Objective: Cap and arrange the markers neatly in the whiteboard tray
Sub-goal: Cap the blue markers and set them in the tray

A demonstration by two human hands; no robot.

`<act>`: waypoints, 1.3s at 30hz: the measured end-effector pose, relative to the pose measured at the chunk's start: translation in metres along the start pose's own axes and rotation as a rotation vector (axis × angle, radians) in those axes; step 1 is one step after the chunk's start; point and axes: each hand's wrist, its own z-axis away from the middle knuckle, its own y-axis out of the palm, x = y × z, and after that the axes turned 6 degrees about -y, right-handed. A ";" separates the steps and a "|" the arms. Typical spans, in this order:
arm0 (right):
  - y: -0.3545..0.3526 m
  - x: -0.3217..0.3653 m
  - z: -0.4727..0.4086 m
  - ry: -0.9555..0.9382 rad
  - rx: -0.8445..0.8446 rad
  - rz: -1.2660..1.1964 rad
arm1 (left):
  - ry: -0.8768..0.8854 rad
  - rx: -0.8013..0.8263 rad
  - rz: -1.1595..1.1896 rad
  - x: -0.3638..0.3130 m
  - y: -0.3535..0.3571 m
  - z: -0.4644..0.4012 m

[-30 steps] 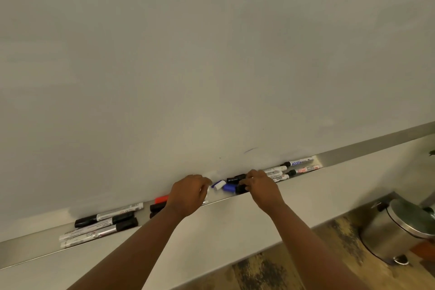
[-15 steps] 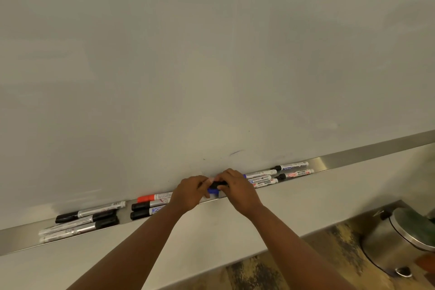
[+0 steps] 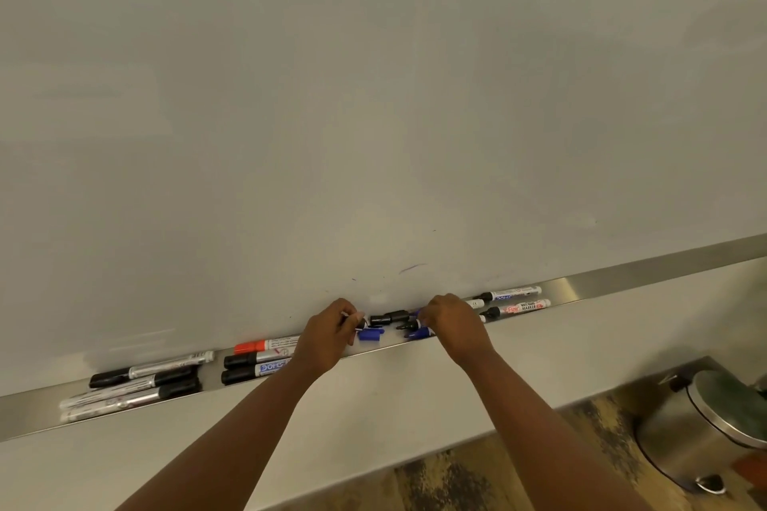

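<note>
The steel whiteboard tray point(image 3: 622, 277) runs under the whiteboard point(image 3: 373, 95). My left hand point(image 3: 332, 334) pinches a small black cap point(image 3: 360, 322) at its fingertips. My right hand point(image 3: 450, 322) is closed on an uncapped marker point(image 3: 406, 326) whose dark tip points left. Between the hands, a loose blue cap point(image 3: 369, 335) and a black cap piece point(image 3: 390, 318) lie in the tray. Capped markers lie in three groups: three black-capped ones point(image 3: 133, 386) at the left, a red marker point(image 3: 265, 344) with two black ones point(image 3: 253, 366) in the middle, and two markers point(image 3: 516, 302) at the right.
A white ledge point(image 3: 415, 407) sits below the tray. A steel pedal bin point(image 3: 705, 419) stands on the patterned floor at the lower right. A faint pen stroke point(image 3: 411, 268) marks the board above my hands.
My hands, pressed together half a second ago, have drawn apart. The blue cap and black cap piece now show between them. The view has shifted slightly.
</note>
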 end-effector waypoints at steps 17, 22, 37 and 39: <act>0.004 0.004 -0.007 -0.125 -0.142 -0.149 | -0.029 0.008 0.155 0.001 -0.005 0.002; -0.007 0.018 -0.007 -0.194 -0.153 -0.211 | -0.024 -0.027 0.224 -0.004 -0.001 0.002; 0.000 0.032 -0.011 -0.335 -0.211 -0.035 | 0.055 0.038 0.043 0.005 -0.002 -0.002; -0.001 0.035 -0.012 -0.368 -0.184 -0.062 | 0.075 0.067 -0.037 0.004 -0.002 -0.002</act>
